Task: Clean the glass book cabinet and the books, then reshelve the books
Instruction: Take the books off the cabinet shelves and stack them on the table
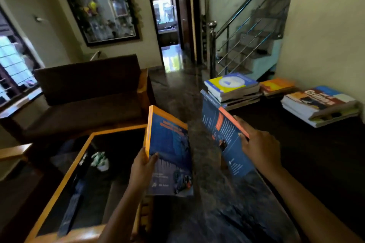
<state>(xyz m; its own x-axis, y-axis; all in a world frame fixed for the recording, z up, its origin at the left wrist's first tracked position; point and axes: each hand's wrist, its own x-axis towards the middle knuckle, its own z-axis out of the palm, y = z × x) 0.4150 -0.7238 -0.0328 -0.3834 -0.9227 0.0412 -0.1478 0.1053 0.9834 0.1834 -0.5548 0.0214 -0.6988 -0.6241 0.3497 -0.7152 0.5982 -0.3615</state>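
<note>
Blue paperback with an orange spine (169, 152) stands nearly upright in the left hand (141, 169), which grips its lower spine edge with the thumb across the front cover. The right hand (258, 148) holds a second blue book with an orange edge (223, 134), tilted, its back cover toward the camera; the fingers lie along the orange edge and the thumb presses on the cover. The two books are apart, both in the air above the dark polished floor (177, 89).

Just behind the second book, a stack topped by a yellow and blue cover (231, 85) lies on the dark table (316, 154) along the right wall. Further right on the same table are a low pile with an orange cover (276, 86) and a stack whose top cover reads "Crimes" (320, 104).

To the left is a low wooden-framed table with a dark glass top (65, 179), and behind it a brown sofa (88, 85). A dark-framed glass cabinet (98, 4) hangs on the far wall; its contents are too blurred to make out. A staircase with a steel railing (252, 41) rises at the right.
</note>
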